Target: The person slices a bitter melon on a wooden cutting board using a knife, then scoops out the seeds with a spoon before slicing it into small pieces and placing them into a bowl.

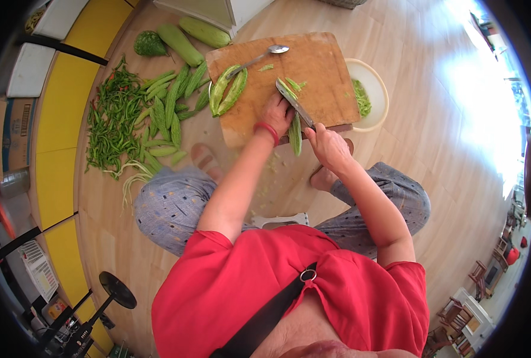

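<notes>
A wooden cutting board (331, 56) lies in front of me. My left hand (275, 114) is closed on a halved bitter melon (295, 136), whose end sticks out over the board's near edge. In my right hand (331, 148) is a kitchen knife (296, 105), its blade slanting across the melon beside my left fingers. A few cut green slices (293, 83) lie at the blade's tip. Two more hollowed bitter melon halves (235, 92) rest at the board's left edge. Above them lies a metal spoon (277, 49). Part of the held melon is hidden by my left hand.
A pale bowl (380, 89) with green slices stands at the board's right. On the floor to the left are green chilies (113, 119), whole bitter melons (174, 101), long gourds (179, 45) and a dark round gourd (150, 43). Yellow cabinets (56, 113) line the left side.
</notes>
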Demonstrator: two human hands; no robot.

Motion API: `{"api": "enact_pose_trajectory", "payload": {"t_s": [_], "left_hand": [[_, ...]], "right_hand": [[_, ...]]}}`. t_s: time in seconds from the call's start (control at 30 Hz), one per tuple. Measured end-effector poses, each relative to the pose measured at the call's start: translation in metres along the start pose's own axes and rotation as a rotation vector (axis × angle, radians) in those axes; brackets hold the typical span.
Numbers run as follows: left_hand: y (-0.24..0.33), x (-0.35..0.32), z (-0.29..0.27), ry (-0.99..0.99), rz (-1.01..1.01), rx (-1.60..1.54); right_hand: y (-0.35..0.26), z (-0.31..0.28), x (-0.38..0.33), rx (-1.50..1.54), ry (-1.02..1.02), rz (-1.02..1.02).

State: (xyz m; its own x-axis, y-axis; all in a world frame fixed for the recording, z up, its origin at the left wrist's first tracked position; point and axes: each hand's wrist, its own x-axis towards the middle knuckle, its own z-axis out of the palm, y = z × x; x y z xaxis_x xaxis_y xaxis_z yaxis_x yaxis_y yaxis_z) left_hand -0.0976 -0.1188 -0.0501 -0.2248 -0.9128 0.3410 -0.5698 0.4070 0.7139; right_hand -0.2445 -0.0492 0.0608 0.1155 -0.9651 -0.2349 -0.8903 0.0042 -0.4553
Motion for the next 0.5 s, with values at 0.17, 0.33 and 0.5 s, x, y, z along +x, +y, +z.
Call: {"api": "enact_pose_trajectory", "payload": {"t_s": [0.17,0.33,0.5], "left_hand": [[0.003,0.002,-0.005,-0.007,0.002,-0.012],[0.004,0.001,0.000,0.044,0.039,0.019],[-0.003,0.002,0.002,0.035,0.064,-0.002]], "right_hand": [[0.003,0.000,0.002,-0.051,-0.034,-0.010],[0.006,0.009,0.015,-0.049,0.013,0.009],[0.003,0.003,-0.004,-0.023,0.005,-0.003]]}}
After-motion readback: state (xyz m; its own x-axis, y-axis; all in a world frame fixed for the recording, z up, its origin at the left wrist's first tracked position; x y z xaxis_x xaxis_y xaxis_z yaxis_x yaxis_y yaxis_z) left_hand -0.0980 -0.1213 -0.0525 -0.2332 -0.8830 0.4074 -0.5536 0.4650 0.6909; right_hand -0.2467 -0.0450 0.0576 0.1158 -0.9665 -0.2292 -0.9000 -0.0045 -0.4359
